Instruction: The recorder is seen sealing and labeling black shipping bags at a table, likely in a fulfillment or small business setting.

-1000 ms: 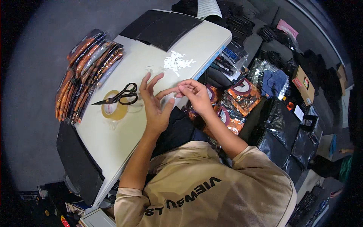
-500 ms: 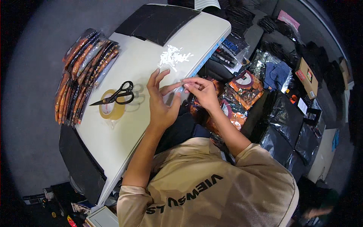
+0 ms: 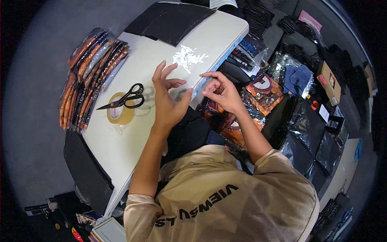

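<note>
At one o'clock from the left hand [image 3: 166,105], fingers spread, loose white slips [image 3: 186,58] could scatter if brushed; the right hand [image 3: 228,98] has thumb and forefinger parted.

- Tan shirt [image 3: 246,197]: large black capitals slanting across it, partly broken by folds.
- Black package [image 3: 253,46]: bold blue letters.
- Bench [image 3: 141,60]: blue strip [image 3: 217,65] along its side, with small marks (too small to read).
- Cardboard box [image 3: 329,82]: red patch, its print unreadable.
- Tape roll [image 3: 117,119]: faint reddish print on the core, unreadable.
</note>
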`<state>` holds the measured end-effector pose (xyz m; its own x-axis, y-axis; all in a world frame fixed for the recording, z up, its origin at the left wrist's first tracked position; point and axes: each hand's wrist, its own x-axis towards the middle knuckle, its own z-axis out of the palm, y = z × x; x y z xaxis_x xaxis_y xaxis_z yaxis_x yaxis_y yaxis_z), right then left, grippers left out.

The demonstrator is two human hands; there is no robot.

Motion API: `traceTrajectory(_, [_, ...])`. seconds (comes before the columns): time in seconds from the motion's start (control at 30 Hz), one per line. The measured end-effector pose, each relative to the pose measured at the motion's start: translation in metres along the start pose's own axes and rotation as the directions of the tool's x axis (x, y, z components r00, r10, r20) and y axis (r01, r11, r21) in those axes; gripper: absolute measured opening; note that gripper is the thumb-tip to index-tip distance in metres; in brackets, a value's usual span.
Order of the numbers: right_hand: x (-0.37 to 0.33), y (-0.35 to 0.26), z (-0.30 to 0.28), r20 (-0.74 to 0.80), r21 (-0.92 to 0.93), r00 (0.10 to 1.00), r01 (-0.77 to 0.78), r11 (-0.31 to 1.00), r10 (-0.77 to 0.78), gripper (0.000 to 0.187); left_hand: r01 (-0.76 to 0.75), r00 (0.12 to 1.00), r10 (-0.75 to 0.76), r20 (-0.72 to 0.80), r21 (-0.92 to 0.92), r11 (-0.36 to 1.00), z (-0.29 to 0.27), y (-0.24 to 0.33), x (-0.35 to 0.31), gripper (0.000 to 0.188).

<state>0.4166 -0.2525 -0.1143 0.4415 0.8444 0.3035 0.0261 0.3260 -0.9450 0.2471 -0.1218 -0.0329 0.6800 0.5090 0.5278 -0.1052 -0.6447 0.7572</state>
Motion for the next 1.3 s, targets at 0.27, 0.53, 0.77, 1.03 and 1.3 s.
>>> traceTrajectory(0.27, [0.003,-0.021,0.004,-0.057,-0.302,0.993,0.079,0.95,-0.101,0.054,0.085,0.995,-0.084,0.058,0.001,0.996,0.022,-0.003,0.015,0.111])
traceTrajectory(0.53, [0.006,-0.012,-0.001,-0.044,-0.199,0.994,0.093,0.976,-0.103,0.056,0.134,0.989,-0.12,0.091,-0.164,0.977,0.024,-0.014,0.014,0.104])
traceTrajectory(0.77, [0.007,0.008,-0.002,-0.115,0.036,0.993,-0.01,0.999,0.014,0.066,0.105,0.992,-0.103,0.079,-0.022,0.994,0.021,-0.007,0.013,0.1])
traceTrajectory(1.03, [0.002,0.027,0.013,-0.251,0.1,0.966,-0.041,0.994,0.065,0.093,0.024,0.993,-0.04,0.114,0.139,0.99,0.021,-0.003,0.011,0.097])
traceTrajectory(1.3, [0.007,0.052,0.026,-0.328,0.136,0.944,0.006,0.991,0.04,0.087,-0.14,0.983,0.093,0.159,0.313,0.94,0.021,-0.002,0.01,0.087])
